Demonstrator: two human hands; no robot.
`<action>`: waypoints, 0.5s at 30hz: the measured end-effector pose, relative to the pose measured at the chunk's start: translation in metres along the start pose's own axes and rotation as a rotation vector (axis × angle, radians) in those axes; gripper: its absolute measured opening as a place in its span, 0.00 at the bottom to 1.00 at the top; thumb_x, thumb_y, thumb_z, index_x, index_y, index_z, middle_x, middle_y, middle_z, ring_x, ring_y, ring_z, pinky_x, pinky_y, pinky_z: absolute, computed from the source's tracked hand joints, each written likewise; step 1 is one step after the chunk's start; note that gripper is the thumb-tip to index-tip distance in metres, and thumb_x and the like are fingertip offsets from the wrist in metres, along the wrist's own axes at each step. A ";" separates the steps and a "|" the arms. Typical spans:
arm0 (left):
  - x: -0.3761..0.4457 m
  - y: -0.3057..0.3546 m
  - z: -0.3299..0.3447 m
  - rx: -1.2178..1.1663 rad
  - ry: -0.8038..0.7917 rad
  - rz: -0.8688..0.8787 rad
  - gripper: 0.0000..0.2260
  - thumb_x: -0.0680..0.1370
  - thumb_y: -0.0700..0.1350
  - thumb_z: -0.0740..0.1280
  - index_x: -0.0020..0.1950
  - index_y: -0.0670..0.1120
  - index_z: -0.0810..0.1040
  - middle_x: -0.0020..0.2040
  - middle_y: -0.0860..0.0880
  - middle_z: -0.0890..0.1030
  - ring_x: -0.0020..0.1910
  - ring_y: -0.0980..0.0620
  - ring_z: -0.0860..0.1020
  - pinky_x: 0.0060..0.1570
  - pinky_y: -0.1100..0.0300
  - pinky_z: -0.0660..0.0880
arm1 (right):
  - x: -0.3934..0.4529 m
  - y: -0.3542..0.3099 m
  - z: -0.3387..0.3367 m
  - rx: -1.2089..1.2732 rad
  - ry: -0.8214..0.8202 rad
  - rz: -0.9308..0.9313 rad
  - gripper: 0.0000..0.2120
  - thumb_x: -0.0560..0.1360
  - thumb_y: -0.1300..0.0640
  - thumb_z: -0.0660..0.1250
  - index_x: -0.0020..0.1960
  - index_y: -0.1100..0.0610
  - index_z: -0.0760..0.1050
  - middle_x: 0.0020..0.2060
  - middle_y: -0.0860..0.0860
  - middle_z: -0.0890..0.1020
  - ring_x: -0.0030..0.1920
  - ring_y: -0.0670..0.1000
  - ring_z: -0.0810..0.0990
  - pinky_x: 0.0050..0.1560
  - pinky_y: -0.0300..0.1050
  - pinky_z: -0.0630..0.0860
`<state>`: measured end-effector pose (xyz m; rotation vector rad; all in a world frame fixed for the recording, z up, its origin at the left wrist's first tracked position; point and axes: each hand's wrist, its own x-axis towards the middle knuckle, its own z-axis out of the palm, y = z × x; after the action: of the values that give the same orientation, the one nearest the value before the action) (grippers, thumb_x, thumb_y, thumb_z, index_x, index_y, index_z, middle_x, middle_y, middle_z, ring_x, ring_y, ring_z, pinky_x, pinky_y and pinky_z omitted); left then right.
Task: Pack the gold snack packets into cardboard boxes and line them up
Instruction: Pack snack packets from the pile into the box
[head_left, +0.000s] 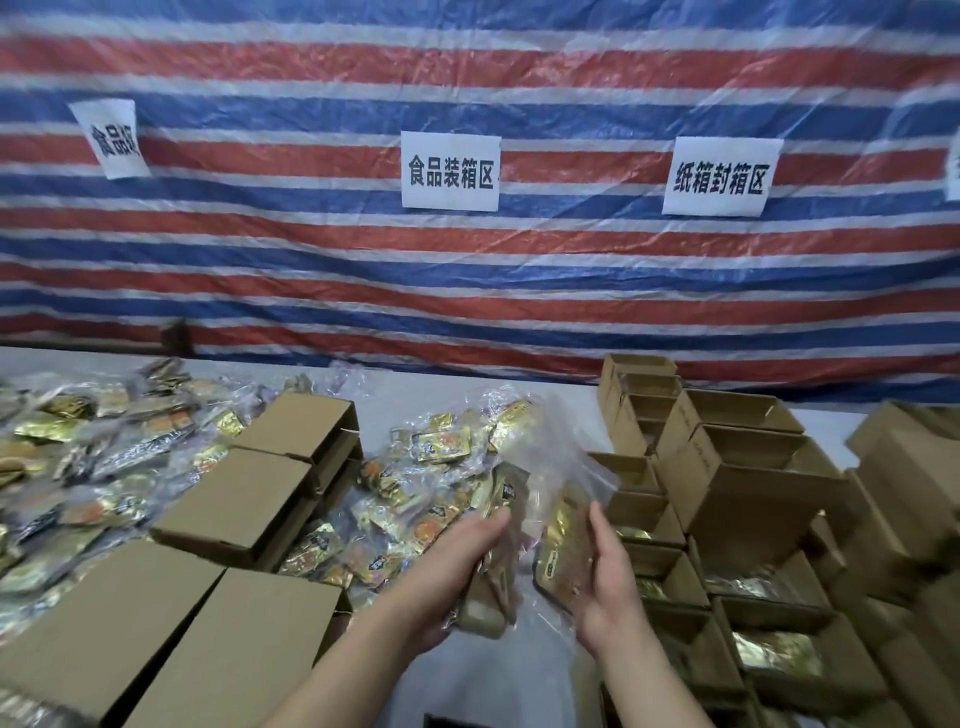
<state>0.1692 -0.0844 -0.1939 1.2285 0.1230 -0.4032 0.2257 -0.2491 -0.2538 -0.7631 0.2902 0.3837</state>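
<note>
Left hand (457, 577) fingers are being curled around one clear-wrapped bundle of gold snack packets (493, 597) while another bundle (563, 551) is being gripped by the right hand (605, 587), both held above the counter (395, 400), presumably for loading into the open cardboard boxes (675, 577) alongside.

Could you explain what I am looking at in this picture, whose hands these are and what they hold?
There is no machine here. One camera worn on a person's head looks forward and down at their own bare hands. The left hand holds brownish packets; the right hand holds a gold snack packet, both partly under clear plastic wrap. On the white table lie heaps of gold packets, closed cardboard boxes on the left and rows of open boxes on the right. A striped tarpaulin with paper signs hangs behind.
</note>
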 end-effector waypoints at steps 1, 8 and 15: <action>-0.002 0.000 0.005 -0.044 0.020 -0.024 0.23 0.78 0.53 0.66 0.62 0.35 0.73 0.46 0.40 0.79 0.38 0.45 0.78 0.40 0.53 0.77 | -0.004 0.000 -0.006 0.027 -0.009 -0.004 0.27 0.74 0.43 0.67 0.65 0.60 0.77 0.53 0.64 0.82 0.47 0.63 0.84 0.49 0.59 0.81; -0.006 -0.022 0.032 0.402 0.332 0.127 0.16 0.81 0.61 0.55 0.53 0.53 0.77 0.47 0.54 0.81 0.45 0.61 0.80 0.44 0.63 0.77 | -0.034 -0.002 0.000 -0.005 -0.133 0.022 0.23 0.77 0.50 0.60 0.61 0.66 0.80 0.58 0.66 0.80 0.55 0.64 0.82 0.58 0.60 0.78; 0.010 -0.034 0.055 0.667 0.540 0.318 0.15 0.84 0.49 0.53 0.64 0.48 0.75 0.58 0.55 0.73 0.64 0.51 0.69 0.64 0.60 0.62 | -0.056 0.006 0.027 -0.282 -0.131 0.004 0.33 0.72 0.34 0.61 0.62 0.58 0.80 0.60 0.59 0.82 0.61 0.56 0.81 0.50 0.47 0.81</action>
<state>0.1593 -0.1471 -0.2082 1.9635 0.2625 0.1998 0.1765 -0.2385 -0.2172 -1.0090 0.1148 0.4828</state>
